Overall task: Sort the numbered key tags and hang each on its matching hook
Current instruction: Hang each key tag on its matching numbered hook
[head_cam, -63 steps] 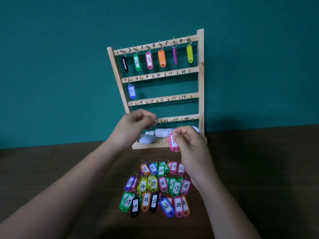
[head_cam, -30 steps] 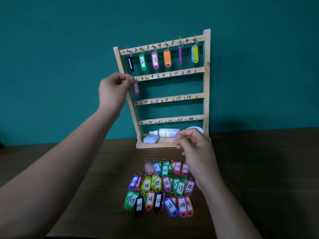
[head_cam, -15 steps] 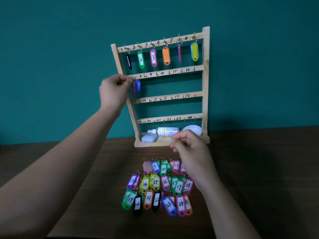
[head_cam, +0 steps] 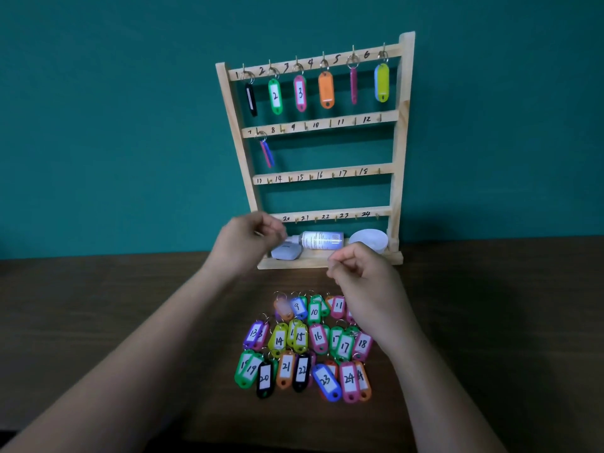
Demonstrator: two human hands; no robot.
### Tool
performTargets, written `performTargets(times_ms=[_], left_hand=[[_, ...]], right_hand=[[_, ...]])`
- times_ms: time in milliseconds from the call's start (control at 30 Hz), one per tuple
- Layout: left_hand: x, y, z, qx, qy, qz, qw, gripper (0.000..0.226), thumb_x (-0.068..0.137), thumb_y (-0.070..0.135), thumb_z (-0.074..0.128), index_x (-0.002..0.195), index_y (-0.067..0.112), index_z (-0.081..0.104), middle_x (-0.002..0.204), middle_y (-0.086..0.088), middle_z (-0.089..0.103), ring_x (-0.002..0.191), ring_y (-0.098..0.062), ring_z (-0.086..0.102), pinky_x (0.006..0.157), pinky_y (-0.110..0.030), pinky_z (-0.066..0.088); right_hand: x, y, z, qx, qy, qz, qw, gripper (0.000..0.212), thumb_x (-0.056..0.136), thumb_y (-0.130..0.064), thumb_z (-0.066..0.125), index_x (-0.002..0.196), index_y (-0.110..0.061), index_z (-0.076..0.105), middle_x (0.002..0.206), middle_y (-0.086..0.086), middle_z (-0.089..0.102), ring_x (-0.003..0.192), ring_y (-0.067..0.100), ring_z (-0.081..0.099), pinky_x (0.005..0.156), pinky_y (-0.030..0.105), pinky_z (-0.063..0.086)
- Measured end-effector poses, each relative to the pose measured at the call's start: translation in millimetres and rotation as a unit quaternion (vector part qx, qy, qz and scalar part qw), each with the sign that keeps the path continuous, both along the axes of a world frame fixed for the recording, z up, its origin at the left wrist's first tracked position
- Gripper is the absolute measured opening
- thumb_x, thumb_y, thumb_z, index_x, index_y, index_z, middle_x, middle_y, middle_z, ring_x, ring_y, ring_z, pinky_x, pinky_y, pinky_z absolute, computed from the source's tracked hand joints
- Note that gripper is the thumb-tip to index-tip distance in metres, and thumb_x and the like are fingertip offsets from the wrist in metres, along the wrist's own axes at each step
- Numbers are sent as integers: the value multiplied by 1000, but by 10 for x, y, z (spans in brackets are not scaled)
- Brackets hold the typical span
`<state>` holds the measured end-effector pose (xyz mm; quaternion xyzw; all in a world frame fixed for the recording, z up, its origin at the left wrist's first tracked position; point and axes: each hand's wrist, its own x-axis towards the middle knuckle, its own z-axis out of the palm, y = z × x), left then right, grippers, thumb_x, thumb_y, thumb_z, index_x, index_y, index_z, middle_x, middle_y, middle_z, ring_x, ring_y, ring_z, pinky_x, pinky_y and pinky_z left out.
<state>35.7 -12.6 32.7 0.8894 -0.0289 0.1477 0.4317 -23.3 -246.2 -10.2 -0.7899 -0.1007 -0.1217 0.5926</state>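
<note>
Wooden rack (head_cam: 396,191) filling in order, we are hovering our right hand (head_cam: 366,282), fingers (head_cam: 343,267) clenched empty, above the number-sorted key tags (head_cam: 318,336) for eight; left hand (head_cam: 248,243) too blurred to tell.

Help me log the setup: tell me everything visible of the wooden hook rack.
The wooden rack stands upright on the dark table against the teal wall. Pale bare-looking wood: two side posts, four crossbars with metal hooks and handwritten numbers up to 24, plus a base shelf. Tags hang from hooks 1 to 7; other visible hooks are bare. The shelf carries a lying white bottle, a pale case and a white bowl.
</note>
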Motion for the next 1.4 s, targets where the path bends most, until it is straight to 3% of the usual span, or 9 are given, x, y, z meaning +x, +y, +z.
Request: performTargets(times_ms=[167, 367, 433, 767, 867, 1033, 1133, 1267, 1400], left_hand=[[-184, 66, -347, 76, 66, -45, 994, 11, 89, 39, 83, 93, 32, 76, 91, 22, 76, 86, 6, 68, 79, -19, 48], [-314, 165, -528, 111, 88, -40, 989, 13, 87, 42, 84, 94, 34, 77, 90, 23, 75, 89, 9, 66, 77, -12, 45], [-350, 171, -574, 130, 86, -43, 987, 15, 86, 45, 82, 94, 34, 76, 92, 22, 75, 90, 9, 65, 77, -9, 46], [-343, 155, -611, 165, 76, -36, 983, 12, 93, 36, 79, 83, 29, 74, 87, 17, 73, 87, 4, 63, 69, -7, 42], [-356, 183, -595, 156, 69, -37, 985, 12, 93, 35, 79, 83, 30, 74, 84, 17, 74, 86, 4, 64, 71, -13, 43], [-433, 196, -450, 82, -3, -45, 996, 13, 92, 33, 81, 82, 31, 72, 82, 16, 74, 82, -1, 67, 74, -23, 49], [-492, 143, -345, -6, -12, -80, 997, 11, 93, 34, 80, 87, 28, 73, 85, 7, 76, 81, -12, 71, 80, -36, 56], [-582, 39, -264, -101, -13, -120, 988, 15, 95, 38, 79, 93, 23, 74, 85, -2, 77, 81, -28, 74, 81, -45, 57], [-648, -70, -278, -195, -26, -125, 972, 19, 92, 33, 83, 94, 17, 73, 85, -13, 75, 79, -37, 72, 82, -58, 57]], right_hand=[[0, 81, -39, -65, -27, -6, 998, 11, 102, -24, 68, 95, -33, 68, 93, -26, 68, 92, -10, 63, 69, 6, 44], [-11, 194, -102, -136, -31, -4, 990, 7, 100, -30, 72, 102, -34, 67, 96, -17, 68, 91, -4, 63, 79, 22, 54], [-17, 236, -121, -157, -27, 0, 987, 8, 100, -31, 72, 105, -35, 66, 99, -18, 66, 94, -4, 61, 80, 21, 53], [-26, 350, -206, -197, -32, -5, 980, 10, 99, -30, 74, 106, -33, 67, 102, -19, 64, 99, -6, 59, 82, 17, 49], [-39, 366, -218, -206, -35, -3, 978, 12, 98, -35, 74, 107, -34, 67, 104, -21, 63, 102, -9, 56, 80, 12, 44], [-61, 404, -187, -152, -1, 29, 988, 31, 92, -52, 77, 118, -37, 67, 108, -23, 68, 104, -14, 58, 80, 11, 42], [-95, 431, -158, -116, 11, 48, 992, 37, 91, -58, 76, 122, -39, 67, 108, -23, 70, 104, -15, 61, 83, 13, 46], [-151, 446, -95, -57, 23, 73, 995, 32, 92, -54, 78, 118, -38, 70, 105, -20, 76, 101, -6, 69, 89, 27, 57], [-190, 437, -32, -5, 30, 74, 997, 24, 94, -40, 81, 115, -31, 73, 95, -15, 80, 81, 3, 78, 78, 28, 59]])
